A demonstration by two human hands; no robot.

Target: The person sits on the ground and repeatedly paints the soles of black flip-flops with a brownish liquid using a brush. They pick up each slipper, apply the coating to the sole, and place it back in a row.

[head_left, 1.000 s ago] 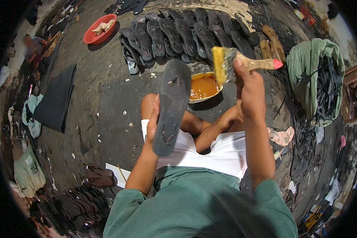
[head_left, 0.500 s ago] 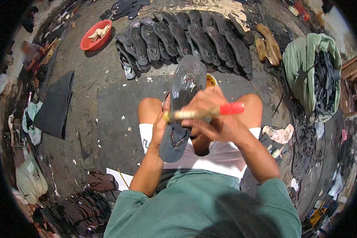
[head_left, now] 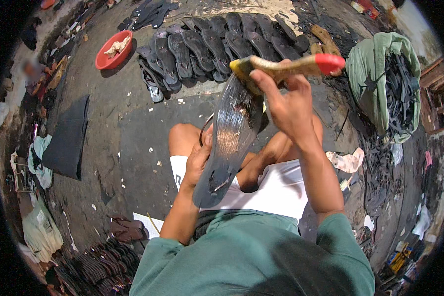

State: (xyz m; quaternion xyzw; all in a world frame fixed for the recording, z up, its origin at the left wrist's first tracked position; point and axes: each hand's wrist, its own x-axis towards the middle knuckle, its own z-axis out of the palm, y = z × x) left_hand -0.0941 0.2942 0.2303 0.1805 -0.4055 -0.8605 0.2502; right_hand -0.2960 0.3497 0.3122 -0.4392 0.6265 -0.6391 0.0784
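Observation:
My left hand (head_left: 199,157) grips the left edge of a black sandal (head_left: 228,140) over my lap, with a strap loop showing beside my fingers. The sandal's upturned face is wet and glossy from its far end to the middle, and duller at the near end. In my right hand (head_left: 292,101) is a brush (head_left: 301,67) with a wooden handle, a red end and a yellow band. Its head lies at the sandal's far end; the bristles are mostly hidden behind my fingers. A yellowish container behind the sandal is almost wholly covered.
Rows of black sandals (head_left: 197,47) lie ahead on the floor. A red basin (head_left: 114,52) with a pale cloth stands at far left, and a green sack (head_left: 367,79) of black strips at right. A dark sheet (head_left: 66,138) lies left; more stacked soles (head_left: 96,266) are at lower left.
My right hand has carried the brush away from me, from the sandal's middle to its far end. Gloss now covers more of the middle. My left hand keeps its grip.

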